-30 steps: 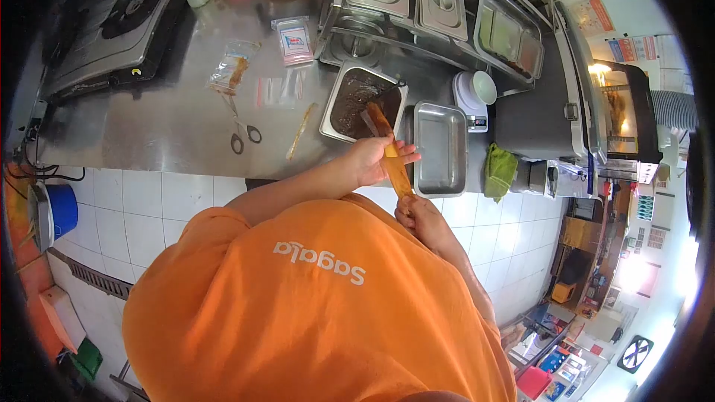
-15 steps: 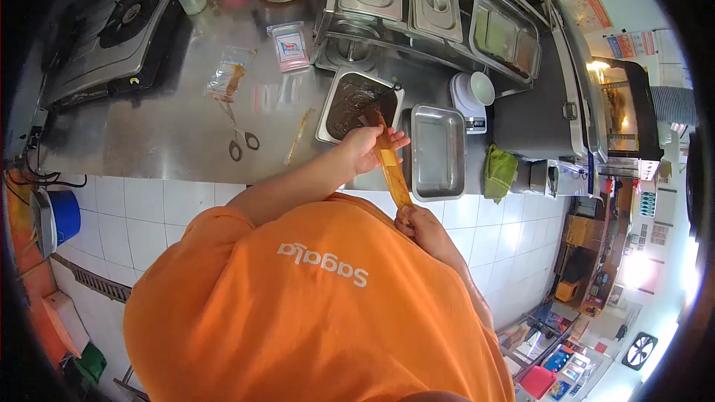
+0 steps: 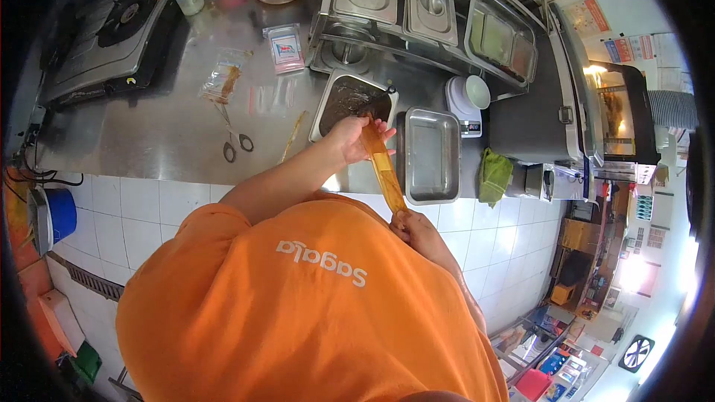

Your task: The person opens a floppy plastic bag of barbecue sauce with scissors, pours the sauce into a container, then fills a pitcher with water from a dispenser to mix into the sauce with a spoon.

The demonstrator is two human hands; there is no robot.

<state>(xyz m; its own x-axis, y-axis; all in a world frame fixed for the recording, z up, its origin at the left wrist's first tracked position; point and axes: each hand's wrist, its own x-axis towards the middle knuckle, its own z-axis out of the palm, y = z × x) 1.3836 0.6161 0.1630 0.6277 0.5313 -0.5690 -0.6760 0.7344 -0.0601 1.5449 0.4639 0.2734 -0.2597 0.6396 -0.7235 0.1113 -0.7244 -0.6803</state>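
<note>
A long, narrow clear plastic sleeve (image 3: 386, 180) with amber-brown stuff inside slants between my two hands. Around its upper end, my left hand (image 3: 353, 140) is closed, with some fingers showing past the far side. My right hand (image 3: 414, 228) pinches the lower end close to my orange shirt. Just beyond my left hand is a square steel pan (image 3: 344, 97) of dark brown sauce, partly hidden by that hand and the sleeve's top. A dark handle tip (image 3: 391, 90) shows at the pan's right rim.
A steel tray (image 3: 432, 156) stands right of the pan, near a white scale (image 3: 465, 108) and a green cloth (image 3: 494, 177). To the left lie scissors (image 3: 236, 141), a filled packet (image 3: 222, 82) and a pack of bags (image 3: 284, 48). A gas stove (image 3: 112, 37) stands far left.
The whole view has shifted slightly left. My left hand and the sleeve's upper end have moved a little left over the pan's near edge; both hands keep their hold.
</note>
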